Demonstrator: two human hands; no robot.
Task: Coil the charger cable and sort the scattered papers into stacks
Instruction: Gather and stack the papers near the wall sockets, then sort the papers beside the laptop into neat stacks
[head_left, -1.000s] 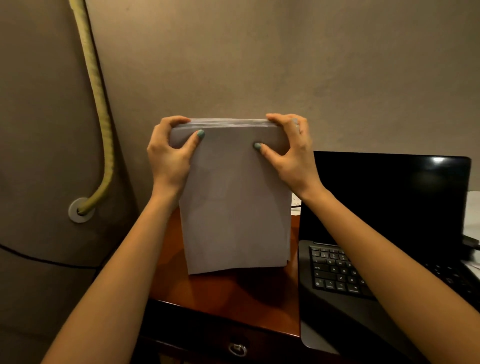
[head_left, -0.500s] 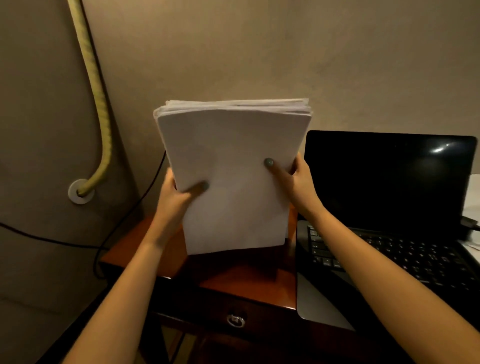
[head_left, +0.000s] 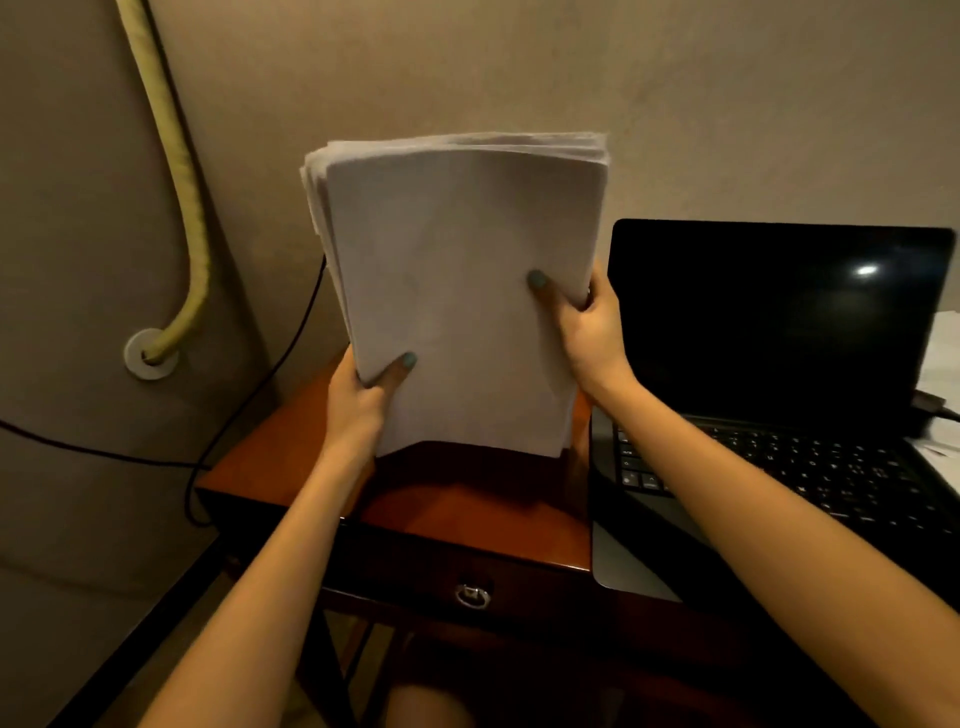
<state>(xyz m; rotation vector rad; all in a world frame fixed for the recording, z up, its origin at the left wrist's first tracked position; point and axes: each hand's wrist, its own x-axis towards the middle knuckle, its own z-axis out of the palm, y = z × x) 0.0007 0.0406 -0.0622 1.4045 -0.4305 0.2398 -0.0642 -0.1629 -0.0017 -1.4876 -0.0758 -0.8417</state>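
Note:
A thick stack of white papers (head_left: 457, 291) stands upright over the wooden desk (head_left: 467, 514), its bottom edge at or just above the desktop. My left hand (head_left: 363, 395) grips the stack's lower left side, thumb on the front sheet. My right hand (head_left: 587, 327) grips the right edge halfway up, thumb on the front. The sheets' top edges are slightly uneven at the upper left. A thin black cable (head_left: 249, 395) runs from behind the stack, down past the desk's left corner and along the wall.
An open black laptop (head_left: 779, 332) with a dark screen fills the desk's right half. More white papers (head_left: 943, 358) lie past its right edge. A yellow hose (head_left: 182, 197) enters a wall fitting on the left. A drawer with a ring pull (head_left: 472, 595) faces me.
My hands have slid from the stack's top edge down to its sides. The stack now stands taller and a little more to the right in view, with its top edges fanned.

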